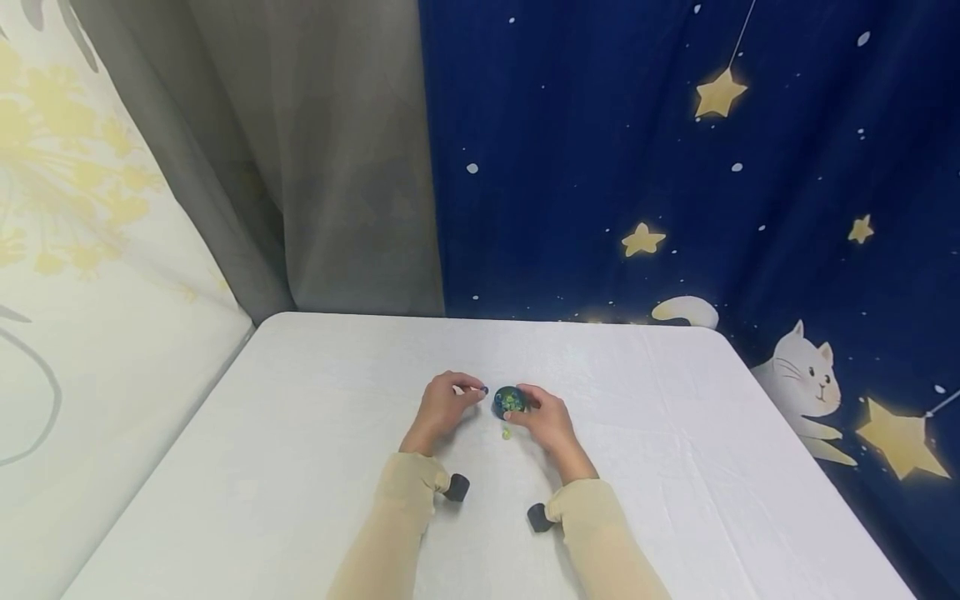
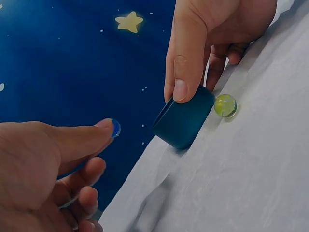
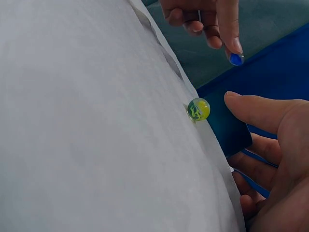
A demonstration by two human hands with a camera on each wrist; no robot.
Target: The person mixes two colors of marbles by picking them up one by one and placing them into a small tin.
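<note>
Between the thumb and finger of my left hand [image 1: 444, 406] I pinch a blue glass marble [image 2: 116, 128], held in the air left of a small dark teal cup [image 2: 186, 121]. My right hand [image 1: 549, 419] grips the cup from its right side, thumb on the near wall, fingers behind. Seen from above in the head view, the cup [image 1: 508, 402] stands upright on the table, with green and blue marbles visible inside. A clear marble with yellow-green swirls [image 3: 198, 109] lies on the cloth just in front of the cup.
A white cloth covers the table [image 1: 300, 483]. Black wrist-worn devices [image 1: 457, 487] sit under both sleeves. Beyond the far edge hang a grey curtain [image 1: 360, 167] and a blue one with stars [image 1: 570, 167].
</note>
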